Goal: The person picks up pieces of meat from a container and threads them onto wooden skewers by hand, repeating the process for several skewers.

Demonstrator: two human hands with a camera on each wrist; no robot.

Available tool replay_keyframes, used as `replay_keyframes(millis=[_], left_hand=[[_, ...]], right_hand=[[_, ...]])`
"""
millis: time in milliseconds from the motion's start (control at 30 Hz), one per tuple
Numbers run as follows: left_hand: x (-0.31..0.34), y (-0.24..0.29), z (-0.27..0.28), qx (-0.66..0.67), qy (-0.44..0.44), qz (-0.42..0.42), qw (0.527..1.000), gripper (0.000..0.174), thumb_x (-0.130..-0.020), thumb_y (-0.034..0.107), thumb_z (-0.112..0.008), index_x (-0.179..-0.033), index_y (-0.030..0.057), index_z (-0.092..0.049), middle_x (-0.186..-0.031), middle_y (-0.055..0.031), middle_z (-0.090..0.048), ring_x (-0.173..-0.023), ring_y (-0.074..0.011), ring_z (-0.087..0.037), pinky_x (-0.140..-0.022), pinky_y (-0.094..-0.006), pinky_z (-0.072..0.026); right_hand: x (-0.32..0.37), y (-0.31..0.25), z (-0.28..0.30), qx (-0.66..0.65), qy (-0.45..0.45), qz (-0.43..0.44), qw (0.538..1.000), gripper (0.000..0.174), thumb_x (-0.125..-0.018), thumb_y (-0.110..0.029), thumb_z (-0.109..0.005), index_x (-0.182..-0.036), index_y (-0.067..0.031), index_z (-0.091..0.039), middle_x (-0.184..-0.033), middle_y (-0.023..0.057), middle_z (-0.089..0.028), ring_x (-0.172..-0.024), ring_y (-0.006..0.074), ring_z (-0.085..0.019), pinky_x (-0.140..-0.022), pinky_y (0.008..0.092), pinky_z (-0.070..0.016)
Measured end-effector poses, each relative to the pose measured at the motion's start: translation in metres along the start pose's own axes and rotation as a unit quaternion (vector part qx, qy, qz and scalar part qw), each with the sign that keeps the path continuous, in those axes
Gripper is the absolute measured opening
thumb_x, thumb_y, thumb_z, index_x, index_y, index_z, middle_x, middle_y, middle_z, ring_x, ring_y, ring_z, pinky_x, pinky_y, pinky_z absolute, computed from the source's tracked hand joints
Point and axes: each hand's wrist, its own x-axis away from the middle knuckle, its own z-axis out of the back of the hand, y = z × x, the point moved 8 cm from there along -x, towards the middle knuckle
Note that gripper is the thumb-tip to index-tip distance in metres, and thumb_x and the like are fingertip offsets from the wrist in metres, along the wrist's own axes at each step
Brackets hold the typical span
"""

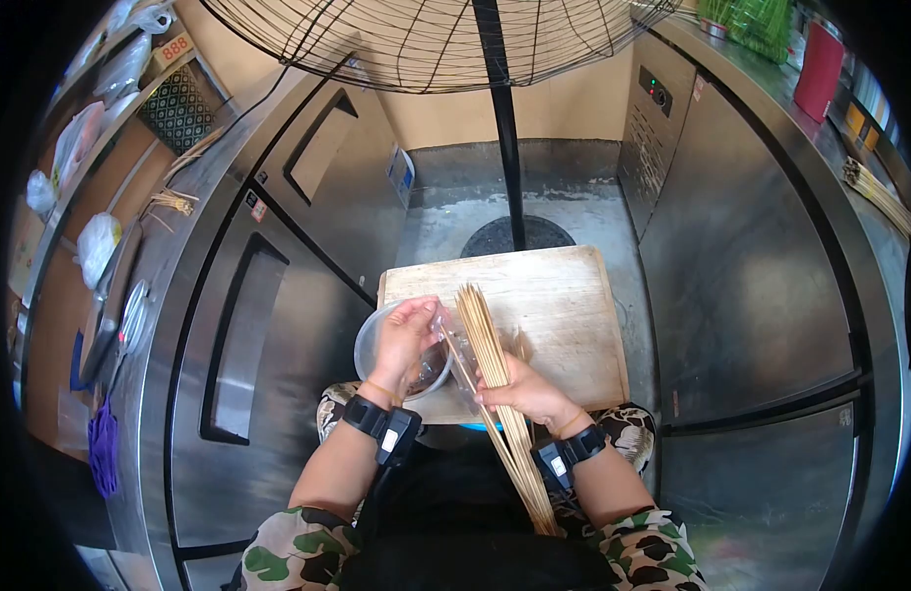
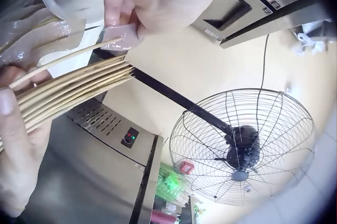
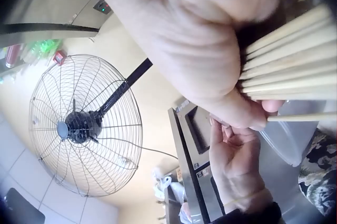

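Note:
My left hand [image 1: 401, 340] pinches a thin, translucent pinkish slice [image 2: 120, 38] at the tip of a single bamboo skewer [image 2: 68, 62]. More wet, glossy slices [image 2: 39, 42] hang beside that skewer in the left wrist view. A thick bundle of bamboo skewers [image 1: 487, 340] is gripped in my right hand [image 1: 526, 392], tips pointing up and away. Between the right thumb and a fingertip sits the single skewer, a little apart from the bundle. Behind my left hand stands a clear plastic bowl [image 1: 365, 347], partly hidden by it, with brownish contents at the bottom.
The bowl rests on a pale wooden board [image 1: 564, 295] by my knees. Stainless steel cabinets [image 1: 751, 256] flank both sides. A large black wire fan [image 1: 426, 39] stands ahead on its pole. More skewers lie on the left counter [image 1: 171, 202] and the right one [image 1: 879, 195].

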Motion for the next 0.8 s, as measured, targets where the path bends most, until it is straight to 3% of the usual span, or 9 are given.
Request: replay_keyframes(millis=[167, 267, 567, 800], left_hand=[[0.018, -0.017, -0.003, -0.045, -0.05, 0.136, 0.989, 0.014, -0.091, 0.017, -0.054, -0.101, 0.0074, -0.059, -0.1, -0.0087, -0.065, -0.086, -0.0147, -0.063, -0.073, -0.0265, -0.0524], [0.03, -0.014, -0.011, -0.052, -0.063, 0.129, 0.988, 0.014, -0.091, 0.017, -0.055, -0.101, 0.0072, -0.059, -0.103, -0.0098, -0.064, -0.09, -0.015, -0.063, -0.076, -0.0268, -0.0518], [0.001, 0.001, 0.009, 0.083, 0.02, 0.013, 0.996, 0.013, -0.091, 0.01, -0.054, -0.102, 0.0045, -0.058, -0.105, -0.0109, -0.064, -0.093, -0.0177, -0.062, -0.08, -0.03, -0.0515], [0.005, 0.011, -0.002, 0.019, -0.02, -0.012, 1.0, 0.019, -0.09, 0.007, -0.053, -0.109, 0.0035, -0.057, -0.105, -0.0089, -0.064, -0.091, -0.0146, -0.062, -0.078, -0.0267, -0.0504]], right_hand=[[0.001, -0.005, -0.002, -0.011, 0.003, 0.014, 1.0, 0.035, -0.075, 0.005, -0.068, -0.103, -0.0029, -0.047, -0.081, 0.0029, -0.056, -0.067, 0.0096, -0.057, -0.058, 0.0208, -0.0481], [0.002, -0.01, -0.005, -0.029, 0.004, 0.023, 0.999, 0.035, -0.075, 0.005, -0.068, -0.103, -0.0029, -0.048, -0.082, 0.0028, -0.055, -0.068, 0.0098, -0.057, -0.058, 0.021, -0.0481], [0.0, 0.001, -0.001, 0.003, -0.004, -0.003, 1.0, 0.034, -0.076, 0.005, -0.067, -0.102, -0.0027, -0.048, -0.08, 0.0032, -0.056, -0.067, 0.0103, -0.057, -0.059, 0.0217, -0.0477], [-0.001, 0.0, -0.002, 0.003, -0.009, 0.0, 1.0, 0.034, -0.076, 0.004, -0.068, -0.102, -0.003, -0.048, -0.081, 0.0026, -0.056, -0.067, 0.0097, -0.057, -0.059, 0.0212, -0.0477]])
